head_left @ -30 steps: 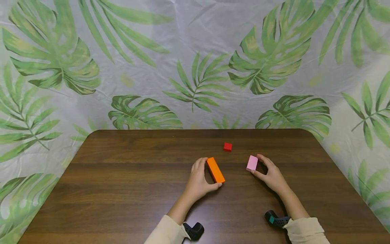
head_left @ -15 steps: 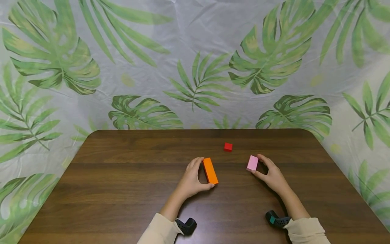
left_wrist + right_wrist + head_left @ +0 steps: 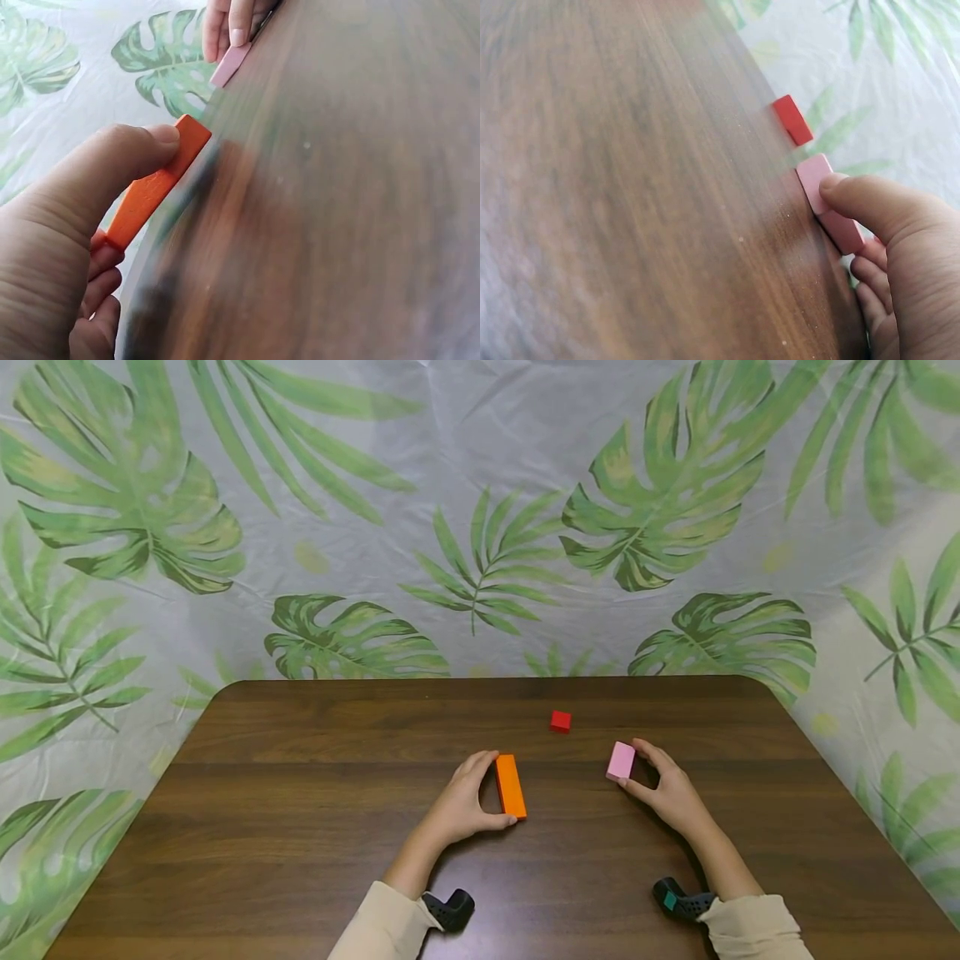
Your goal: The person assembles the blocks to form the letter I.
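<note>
A long orange block [image 3: 510, 786] lies on the dark wooden table [image 3: 300, 827]. My left hand [image 3: 467, 802] grips it end to end, thumb at the near end and fingers at the far end; the left wrist view shows the orange block [image 3: 156, 191] under the thumb. My right hand [image 3: 663, 785] pinches a short pink block [image 3: 620, 762] between thumb and fingers, and the pink block [image 3: 826, 201] sits flat on the wood. A small red cube [image 3: 559, 721] stands alone beyond both, the same red cube [image 3: 792, 120] lying just past the pink block.
A leaf-print cloth [image 3: 480, 510] hangs behind the table and drapes down at both sides. The table's rounded far corners lie at left and right. Bare wood stretches left of my left hand.
My left hand has slid the orange block leftward and turned it nearly straight front to back. The right hand and pink block have stayed put.
</note>
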Action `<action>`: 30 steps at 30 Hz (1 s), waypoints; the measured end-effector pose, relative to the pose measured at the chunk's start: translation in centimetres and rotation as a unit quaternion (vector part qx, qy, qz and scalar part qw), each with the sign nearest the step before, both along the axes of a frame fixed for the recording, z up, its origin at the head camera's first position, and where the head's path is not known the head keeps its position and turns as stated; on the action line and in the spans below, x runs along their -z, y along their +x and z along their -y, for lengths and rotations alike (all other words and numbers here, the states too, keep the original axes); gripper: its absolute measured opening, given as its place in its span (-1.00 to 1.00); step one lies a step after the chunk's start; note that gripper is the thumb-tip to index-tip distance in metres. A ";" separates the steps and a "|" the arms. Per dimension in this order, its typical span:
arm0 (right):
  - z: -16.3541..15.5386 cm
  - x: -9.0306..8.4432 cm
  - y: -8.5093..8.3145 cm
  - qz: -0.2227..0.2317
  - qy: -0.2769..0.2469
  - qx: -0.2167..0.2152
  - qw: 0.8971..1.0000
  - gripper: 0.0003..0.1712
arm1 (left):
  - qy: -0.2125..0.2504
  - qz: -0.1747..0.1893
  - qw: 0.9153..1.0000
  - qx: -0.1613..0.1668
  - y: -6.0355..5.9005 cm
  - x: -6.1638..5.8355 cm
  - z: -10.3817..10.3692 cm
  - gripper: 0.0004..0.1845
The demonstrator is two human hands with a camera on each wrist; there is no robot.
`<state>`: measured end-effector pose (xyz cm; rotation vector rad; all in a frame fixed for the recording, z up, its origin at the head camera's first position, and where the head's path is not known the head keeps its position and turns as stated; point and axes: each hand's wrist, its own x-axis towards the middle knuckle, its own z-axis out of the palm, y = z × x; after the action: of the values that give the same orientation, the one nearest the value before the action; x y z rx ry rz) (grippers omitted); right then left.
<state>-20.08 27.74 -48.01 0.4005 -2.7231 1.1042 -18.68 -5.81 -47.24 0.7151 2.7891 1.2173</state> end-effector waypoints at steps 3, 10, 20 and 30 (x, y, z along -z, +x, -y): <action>0.0 0.0 0.0 0.000 -0.001 0.000 1.000 -0.22 | -0.005 0.012 1.000 0.007 -0.1 0.0 0.1 0.00; 0.0 0.0 0.0 -0.002 0.002 -0.001 1.000 -0.21 | -0.006 0.041 0.999 0.028 -0.2 -0.2 0.5 -0.01; 0.0 0.0 0.0 0.006 -0.003 -0.002 1.000 -0.20 | -0.025 0.051 0.997 0.054 -0.4 -0.4 0.6 -0.01; -0.1 0.0 -0.2 0.006 -0.002 -0.002 1.000 -0.20 | -0.037 0.051 0.996 0.067 -0.7 -0.2 0.7 0.00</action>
<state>-20.23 27.83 -48.02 0.4002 -2.7306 1.1166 -19.41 -6.51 -47.01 0.7970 2.6399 1.0896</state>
